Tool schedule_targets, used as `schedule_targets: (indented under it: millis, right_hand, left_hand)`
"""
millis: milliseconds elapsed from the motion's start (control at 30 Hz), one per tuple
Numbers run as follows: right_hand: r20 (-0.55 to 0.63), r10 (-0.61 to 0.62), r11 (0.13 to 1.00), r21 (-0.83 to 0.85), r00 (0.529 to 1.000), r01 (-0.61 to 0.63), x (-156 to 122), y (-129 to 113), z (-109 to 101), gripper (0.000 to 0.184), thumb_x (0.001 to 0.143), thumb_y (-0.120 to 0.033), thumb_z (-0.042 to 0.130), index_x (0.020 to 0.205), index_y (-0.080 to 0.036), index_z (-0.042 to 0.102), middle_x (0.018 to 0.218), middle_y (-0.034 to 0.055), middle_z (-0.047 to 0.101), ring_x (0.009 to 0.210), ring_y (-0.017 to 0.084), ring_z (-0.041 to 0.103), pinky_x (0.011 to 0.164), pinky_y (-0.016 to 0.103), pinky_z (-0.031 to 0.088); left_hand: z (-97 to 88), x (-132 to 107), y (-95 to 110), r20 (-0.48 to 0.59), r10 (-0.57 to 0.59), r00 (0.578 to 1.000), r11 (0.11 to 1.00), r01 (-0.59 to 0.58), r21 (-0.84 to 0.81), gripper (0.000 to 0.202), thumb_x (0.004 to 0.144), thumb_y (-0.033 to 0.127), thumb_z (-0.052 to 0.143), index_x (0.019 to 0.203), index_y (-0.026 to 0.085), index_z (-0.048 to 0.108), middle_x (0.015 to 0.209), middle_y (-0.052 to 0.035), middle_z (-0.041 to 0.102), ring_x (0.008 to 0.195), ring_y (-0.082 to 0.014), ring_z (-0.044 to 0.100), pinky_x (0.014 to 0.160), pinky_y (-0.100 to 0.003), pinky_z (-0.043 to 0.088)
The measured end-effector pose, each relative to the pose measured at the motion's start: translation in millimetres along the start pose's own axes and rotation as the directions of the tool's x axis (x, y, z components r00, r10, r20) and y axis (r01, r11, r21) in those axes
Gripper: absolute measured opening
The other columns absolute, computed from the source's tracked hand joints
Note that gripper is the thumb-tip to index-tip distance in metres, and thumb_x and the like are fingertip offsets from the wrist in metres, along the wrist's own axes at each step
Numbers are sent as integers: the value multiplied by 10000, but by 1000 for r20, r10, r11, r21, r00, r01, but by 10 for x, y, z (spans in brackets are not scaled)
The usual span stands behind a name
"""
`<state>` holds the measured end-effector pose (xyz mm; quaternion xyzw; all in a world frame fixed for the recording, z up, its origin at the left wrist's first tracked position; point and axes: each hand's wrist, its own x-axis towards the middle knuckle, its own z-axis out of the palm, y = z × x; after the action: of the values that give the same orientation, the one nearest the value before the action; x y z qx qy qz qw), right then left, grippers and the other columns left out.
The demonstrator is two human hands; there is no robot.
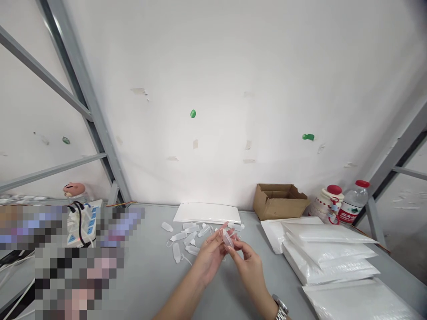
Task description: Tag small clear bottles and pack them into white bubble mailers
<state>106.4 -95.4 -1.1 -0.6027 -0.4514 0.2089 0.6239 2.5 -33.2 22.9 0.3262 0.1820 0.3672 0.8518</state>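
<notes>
My left hand (211,254) and my right hand (248,262) meet above the grey table (150,275). Together they pinch one small clear plastic vial (228,239) between their fingertips. The vial is tilted and held just above the table. Several more clear vials (187,238) lie scattered on the table right behind my hands. A flat stack of white sheets (207,213) lies beyond them near the wall. My right wrist carries a metal watch (281,307).
Stacks of white padded bags (328,255) fill the right side. An open cardboard box (279,201), a red-capped jar (328,202) and a water bottle (354,202) stand at the back right. A power strip with cables (82,222) sits left. Grey metal frame bars (90,115) rise on both sides.
</notes>
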Motion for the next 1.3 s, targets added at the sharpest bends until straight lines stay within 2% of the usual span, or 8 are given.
schedule_targets:
  millis: [200,367,533,833,900,1000,1100,1300]
  right_hand:
    - [60,141,963,222,988,-151,31,-88,-14,328,653,-449,678,838,-179,701,839,88,710,797,251,628,742,366,507]
    - [160,172,929,302,972,-214,44,-80,-11,327,647,-467,680,825,-195,717,812,70,710,735,230,624,733,359,498]
    - [290,169,906,331,942,-265,43,-84,14,327,638,-503,672,759,-203,724,673,31,689,645,196,605,676,315,492]
    - [143,212,912,328,967,-248,121,-51,-80,332,662,-493,655,752,-176,697,673,42,675,673,194,598,716,312,472]
    - [61,257,900,348,964,-262,150,-16,-126,336,648,-485,668,756,-168,688,716,59,682,704,207,607,747,331,470]
    - [-26,319,888,357,947,-289,161,12,-168,357,630,-492,676,775,-166,676,748,66,684,738,222,614,773,345,465]
    - [-52,347,890,333,936,-311,139,-1,-169,372,627,-501,674,794,-169,666,751,57,683,757,223,614,776,334,457]
    - [-23,338,893,324,941,-312,103,-73,-111,397,572,-524,696,759,-175,670,693,40,680,690,215,617,727,321,466]
  left_hand:
    - [-44,28,63,-134,-61,989,998,64,23,551,765,579,478,1192,233,509,1237,-88,528,1115,-212,490,885,-316,391]
    - [14,0,31,-3,-46,999,990,46,130,508,709,530,595,1042,147,625,1055,-115,622,991,-207,538,741,-254,402]
    - [40,-22,29,-76,-10,997,991,20,133,403,685,492,639,929,170,659,931,-86,651,830,-169,569,556,-217,351]
    - [-33,69,141,-113,107,988,927,-58,371,555,670,611,559,940,138,659,930,-117,662,835,-210,585,716,-297,412]
    - [-162,127,208,-208,229,951,795,-59,604,516,711,578,513,977,154,637,948,-105,651,818,-210,587,716,-313,420]
    - [-393,205,267,-218,483,848,392,13,920,385,697,453,558,913,145,641,878,-89,622,757,-196,559,751,-331,421]
    - [-541,240,246,-158,512,844,109,119,987,338,679,384,586,939,178,649,895,-70,597,794,-205,550,770,-332,415]
    - [-549,263,96,-88,480,873,-8,104,995,189,677,295,591,797,195,698,835,-64,611,906,-240,527,830,-348,382]
